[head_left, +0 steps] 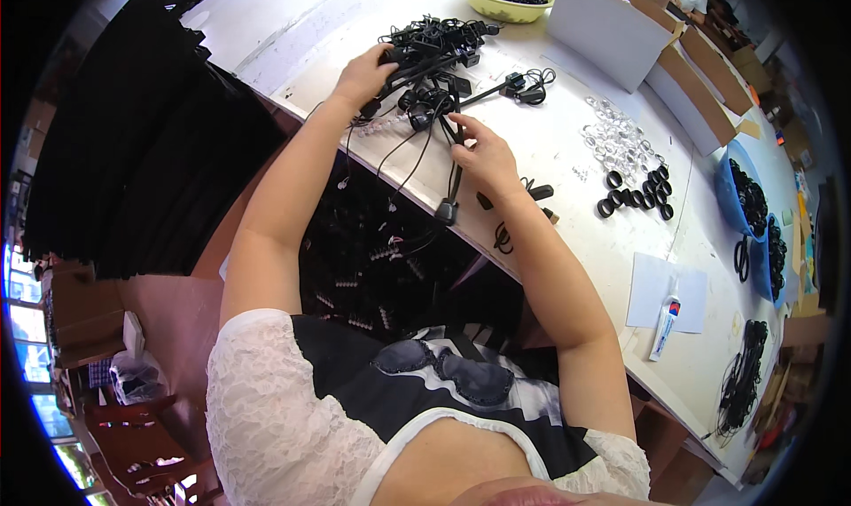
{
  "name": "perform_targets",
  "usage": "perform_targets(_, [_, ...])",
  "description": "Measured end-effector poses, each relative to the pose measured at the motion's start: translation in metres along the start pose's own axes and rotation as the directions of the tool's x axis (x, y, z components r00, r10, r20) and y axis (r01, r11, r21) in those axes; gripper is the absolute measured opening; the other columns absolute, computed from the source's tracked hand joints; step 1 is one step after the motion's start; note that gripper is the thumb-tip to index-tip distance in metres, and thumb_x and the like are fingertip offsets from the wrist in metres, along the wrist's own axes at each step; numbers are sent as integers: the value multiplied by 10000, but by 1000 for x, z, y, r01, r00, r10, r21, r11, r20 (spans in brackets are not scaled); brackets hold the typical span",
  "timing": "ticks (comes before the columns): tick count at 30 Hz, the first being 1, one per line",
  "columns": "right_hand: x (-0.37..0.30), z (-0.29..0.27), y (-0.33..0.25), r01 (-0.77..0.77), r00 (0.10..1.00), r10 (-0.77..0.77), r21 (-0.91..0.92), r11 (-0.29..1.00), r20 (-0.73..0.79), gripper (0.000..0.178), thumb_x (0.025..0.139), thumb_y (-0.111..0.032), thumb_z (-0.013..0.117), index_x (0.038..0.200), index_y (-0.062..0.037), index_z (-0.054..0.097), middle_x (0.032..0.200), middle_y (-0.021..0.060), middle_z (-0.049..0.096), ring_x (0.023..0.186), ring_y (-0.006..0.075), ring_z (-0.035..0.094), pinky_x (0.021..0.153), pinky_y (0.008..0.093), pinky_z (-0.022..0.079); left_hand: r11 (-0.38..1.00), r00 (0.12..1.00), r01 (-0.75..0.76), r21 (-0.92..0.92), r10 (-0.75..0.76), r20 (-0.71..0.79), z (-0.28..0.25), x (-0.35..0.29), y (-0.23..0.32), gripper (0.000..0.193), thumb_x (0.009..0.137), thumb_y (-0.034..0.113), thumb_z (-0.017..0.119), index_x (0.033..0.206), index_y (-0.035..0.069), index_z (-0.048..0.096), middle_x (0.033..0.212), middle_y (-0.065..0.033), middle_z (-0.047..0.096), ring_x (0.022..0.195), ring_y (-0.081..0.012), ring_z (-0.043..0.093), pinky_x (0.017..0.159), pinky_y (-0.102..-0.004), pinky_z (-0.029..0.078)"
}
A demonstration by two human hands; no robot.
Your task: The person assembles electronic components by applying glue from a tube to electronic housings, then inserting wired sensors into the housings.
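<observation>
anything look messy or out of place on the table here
A bit: the heap of black cabled parts looks tangled, and thin black cables dangle over the near edge of the white table. I see no clear damage.

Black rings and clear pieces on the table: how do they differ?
The black rings are opaque and dark, while the clear pieces are see-through.
The clear pieces are more numerous than the black rings.
The black rings lie nearer the tube; the clear pieces lie nearer the yellow bowl.
Both lie loose on the white table.
</observation>
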State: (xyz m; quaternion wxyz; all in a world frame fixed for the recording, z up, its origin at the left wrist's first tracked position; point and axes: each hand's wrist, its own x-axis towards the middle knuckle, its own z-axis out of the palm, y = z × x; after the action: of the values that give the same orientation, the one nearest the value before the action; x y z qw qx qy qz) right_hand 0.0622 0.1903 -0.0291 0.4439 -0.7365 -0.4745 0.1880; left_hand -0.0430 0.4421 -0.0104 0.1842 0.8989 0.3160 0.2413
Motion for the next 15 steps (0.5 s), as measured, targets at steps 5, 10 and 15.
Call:
perform_targets(5, [7, -13, 21, -36, 998, 42, 123, 992, -45, 517, 673, -148, 576, 1189, -152, 555, 931, 103, 635, 715, 170, 611, 693, 283, 484, 872, 785, -414, 260, 487, -383, -9, -20, 46, 190, 785, 145, 582, 949, 51, 601, 844, -140, 623, 768, -311, 581, 718, -369, 461])
perform_targets(10, [1, -7, 15, -44, 999, 47, 98, 994, -24, 491, 660, -179, 552, 1150, -182, 569, 927, 129, 631, 856, 279, 609, 774, 341, 472, 799, 854, -427, 424, 510, -100, 39, -43, 36, 208, 719, 64, 509, 914, 60, 583, 867, -97, 605, 822, -269, 577, 751, -383, 442])
perform_targets(15, [-2, -10, 20, -35, 999, 37, 109, 993, -20, 476, 672, -198, 551, 1148, -170, 565, 902, 100, 650, 826, 274, 618, 757, 348, 479, 752, 972, -193, 631, 235, 16, 41, -34, 69, 102, 784, 144, 521, 870, 111, 564, 808, -59, 607, 778, -226, 595, 717, -358, 413])
